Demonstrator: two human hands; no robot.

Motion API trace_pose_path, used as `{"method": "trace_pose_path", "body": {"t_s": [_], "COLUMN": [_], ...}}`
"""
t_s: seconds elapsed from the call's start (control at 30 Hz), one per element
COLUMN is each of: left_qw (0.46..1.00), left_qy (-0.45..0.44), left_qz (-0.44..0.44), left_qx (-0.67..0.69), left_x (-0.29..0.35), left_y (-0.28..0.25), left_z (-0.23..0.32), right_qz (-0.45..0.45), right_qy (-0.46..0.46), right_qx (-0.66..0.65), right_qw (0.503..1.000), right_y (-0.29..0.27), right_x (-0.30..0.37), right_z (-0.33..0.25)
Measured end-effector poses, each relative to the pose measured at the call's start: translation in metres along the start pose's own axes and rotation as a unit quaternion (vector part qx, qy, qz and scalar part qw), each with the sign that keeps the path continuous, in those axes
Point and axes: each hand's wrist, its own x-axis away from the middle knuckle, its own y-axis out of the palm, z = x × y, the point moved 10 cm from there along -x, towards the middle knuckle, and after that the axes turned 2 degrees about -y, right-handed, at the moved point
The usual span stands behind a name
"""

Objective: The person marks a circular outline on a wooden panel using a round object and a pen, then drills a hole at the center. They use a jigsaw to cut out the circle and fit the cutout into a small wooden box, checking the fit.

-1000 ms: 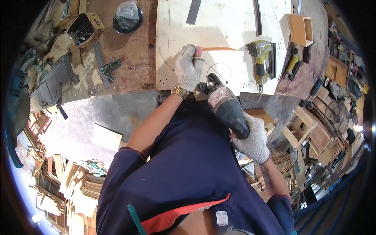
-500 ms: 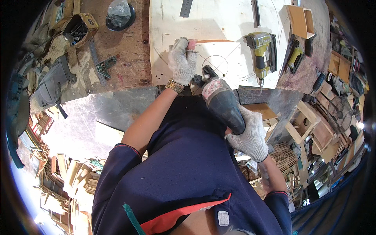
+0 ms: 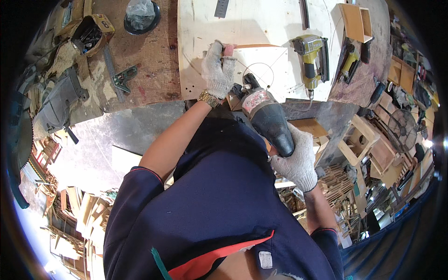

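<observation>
Head view: hands well apart, both in pale knit gloves. Right hand (image 3: 298, 161) is clamped around the rear of a dark-bodied power tool (image 3: 271, 120), held on a slant just over the near edge of the bench. Tool's front end overlaps, in view, the lower part of a circle drawn with crossing lines on a small pale panel (image 3: 274, 57); whether it touches the wood, cannot tell. Left hand (image 3: 217, 73) lies at the panel's left edge; finger closure, cannot tell. Panel sits at the near edge of a larger pale board (image 3: 252, 25). Right of panel: yellow-green nail gun (image 3: 308, 58), on the board. Farther right: open wooden box (image 3: 353, 23).
</observation>
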Motion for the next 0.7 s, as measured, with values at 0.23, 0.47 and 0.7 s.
{"method": "trace_pose_path", "body": {"t_s": [0.23,0.47,0.7], "left_qw": [1.0,0.993,0.995], "left_qy": [-0.014,-0.027,-0.028], "left_qz": [-0.014,-0.026,-0.043], "left_qx": [-0.018,0.114,0.088], "left_x": [0.001,0.0,-0.001], "left_y": [-0.003,0.001,0.002], "left_z": [0.009,-0.007,-0.009], "right_qz": [0.016,-0.005,0.016], "right_qy": [0.015,0.079,0.076], "right_qx": [-0.029,-0.088,-0.094], "right_qw": [0.999,0.993,0.992], "right_y": [0.002,0.008,0.011], "right_x": [0.002,0.002,0.005], "right_z": [-0.004,-0.002,0.0]}}
